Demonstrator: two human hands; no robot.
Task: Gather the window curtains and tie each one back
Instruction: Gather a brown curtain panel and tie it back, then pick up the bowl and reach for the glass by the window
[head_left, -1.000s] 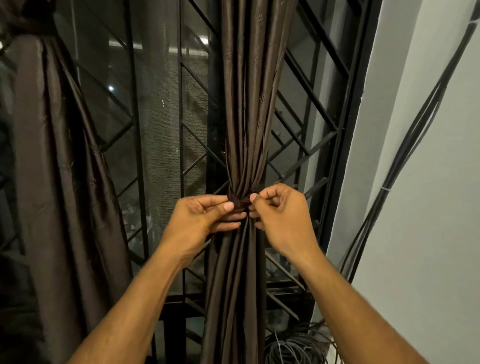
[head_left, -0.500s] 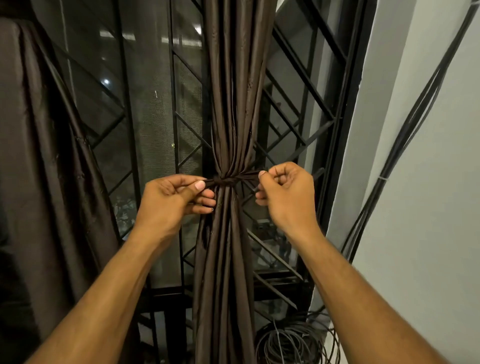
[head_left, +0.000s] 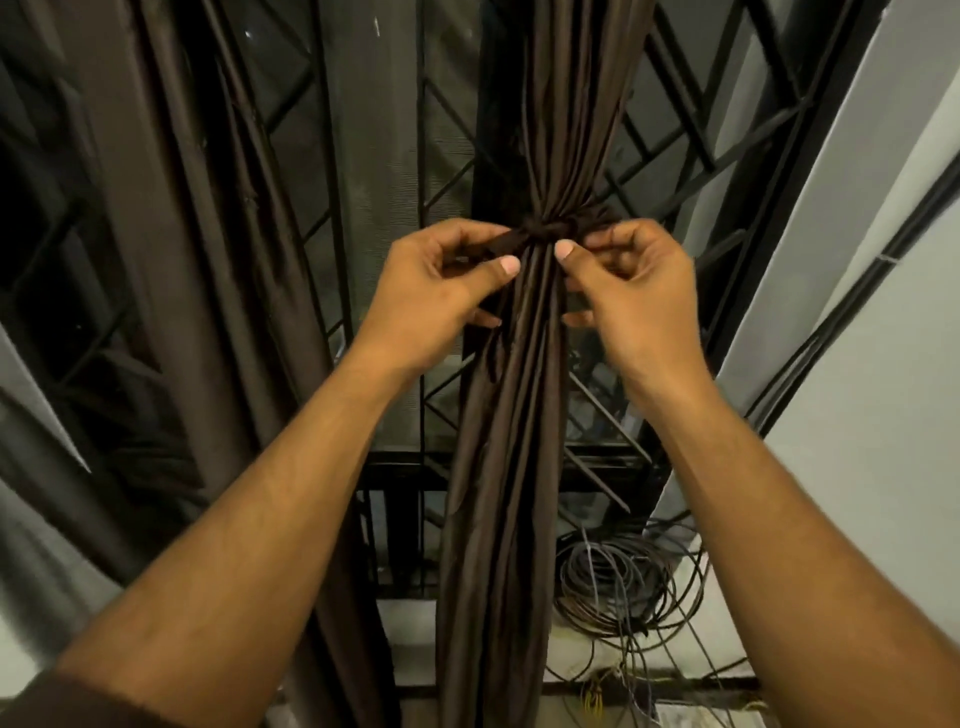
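Centre of the frame, the gathered curtain (head_left: 511, 405) is cinched at its waist by a dark tie (head_left: 545, 231), knotted there. The left hand (head_left: 441, 296) pinches the tie's left end, the right hand (head_left: 631, 291) pinches what looks like the right end, though that strip is hard to make out. So this one seems nearly tied, perhaps a final tug left. At the left of the frame, a second curtain (head_left: 171, 218) hangs with no tie visible, apparently waiting its turn.
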